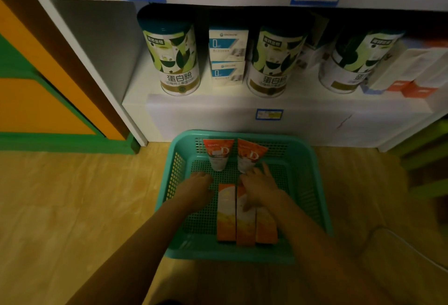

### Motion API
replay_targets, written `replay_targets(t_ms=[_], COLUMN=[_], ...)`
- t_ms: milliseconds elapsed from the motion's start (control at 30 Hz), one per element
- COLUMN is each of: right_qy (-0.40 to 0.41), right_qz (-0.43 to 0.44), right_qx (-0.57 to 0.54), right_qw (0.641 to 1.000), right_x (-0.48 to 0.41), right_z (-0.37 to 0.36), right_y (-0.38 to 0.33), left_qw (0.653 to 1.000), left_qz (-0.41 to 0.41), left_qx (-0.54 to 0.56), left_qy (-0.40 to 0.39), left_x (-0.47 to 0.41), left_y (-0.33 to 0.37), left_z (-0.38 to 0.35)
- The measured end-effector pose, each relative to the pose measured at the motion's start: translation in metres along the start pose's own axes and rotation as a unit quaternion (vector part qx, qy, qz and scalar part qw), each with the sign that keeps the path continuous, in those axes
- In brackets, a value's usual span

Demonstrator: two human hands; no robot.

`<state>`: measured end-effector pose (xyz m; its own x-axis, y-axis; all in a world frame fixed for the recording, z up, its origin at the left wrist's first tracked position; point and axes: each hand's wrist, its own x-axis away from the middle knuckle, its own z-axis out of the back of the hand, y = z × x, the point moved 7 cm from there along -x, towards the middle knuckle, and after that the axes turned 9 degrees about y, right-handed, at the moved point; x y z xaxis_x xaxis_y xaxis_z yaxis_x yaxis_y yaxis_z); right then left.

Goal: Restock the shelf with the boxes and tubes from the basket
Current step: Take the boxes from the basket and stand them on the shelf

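Note:
A teal plastic basket (303,159) stands on the wooden floor in front of the white shelf (218,111). Inside it, two orange-and-white tubes (218,153) lean against the far wall, caps down. Three orange boxes (226,212) lie side by side nearer to me. My left hand (197,188) hovers inside the basket, just below the left tube, fingers curled downward and holding nothing. My right hand (259,186) rests over the far ends of the middle and right boxes, fingers spread, fingertips close to the right tube's cap.
On the shelf stand three green-and-white cans (174,60), stacked white-and-blue boxes (228,55) between them, and white-and-red boxes (409,74) at the right. Blue price labels (269,113) mark the shelf edges. An orange-and-green cabinet (48,101) stands to the left. A white cable (388,234) lies on the floor.

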<state>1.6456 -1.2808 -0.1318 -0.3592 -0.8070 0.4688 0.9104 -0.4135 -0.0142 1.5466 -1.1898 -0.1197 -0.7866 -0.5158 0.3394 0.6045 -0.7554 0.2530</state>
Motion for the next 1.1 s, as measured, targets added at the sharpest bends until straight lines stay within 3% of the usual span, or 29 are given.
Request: replay_targets(t_ms=[300,567,767,900,1100], right_qy=[-0.004,0.046,0.053,0.073,0.093], right_qz=[-0.008,-0.027,-0.031,-0.033,-0.022], right_qx=[-0.213,-0.24,-0.246,-0.26,-0.288], right_qw=[0.977,0.969,0.967,0.962,0.953], right_x=[0.032,0.04,0.046,0.055,0.085], right_z=[0.042,0.061,0.071,0.095,0.174], right_y=[0.026,0.041,0.042,0.05,0.059], left_qw=[0.996,0.993,0.977,0.979,0.976], left_qz=[-0.01,-0.036,-0.026,-0.089,-0.158], left_qx=[0.058,0.011,0.176,0.173,0.134], left_qy=[-0.074,-0.113,-0.119,-0.054,0.062], left_x=[-0.018,-0.027,-0.027,-0.022,0.007], left_y=[0.021,0.014,0.018,0.031,0.052], left_z=[-0.035,-0.046,-0.022,0.03,0.164])
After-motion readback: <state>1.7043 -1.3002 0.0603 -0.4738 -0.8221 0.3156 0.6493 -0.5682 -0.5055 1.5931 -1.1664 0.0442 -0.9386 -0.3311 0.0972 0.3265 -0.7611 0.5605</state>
